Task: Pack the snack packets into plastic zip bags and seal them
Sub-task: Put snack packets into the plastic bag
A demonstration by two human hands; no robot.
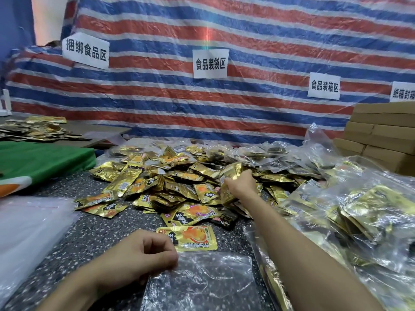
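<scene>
Left hand [143,254] curled, fingertips pinching the top edge of an empty zip bag [199,281] lying flat on the speckled table [67,248]; one gold packet [190,237] lies just beyond the bag. Right hand [241,184] reaches into the packet pile [170,182], fingers closed on several gold packets. Filled bags [350,212] heaped at right.

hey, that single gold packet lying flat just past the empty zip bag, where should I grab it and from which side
Pinch the gold packet by its right short edge, coming in from the right. It lies flat and face-up on the table; that end looks clear, while the left hand crowds its left end.
</scene>
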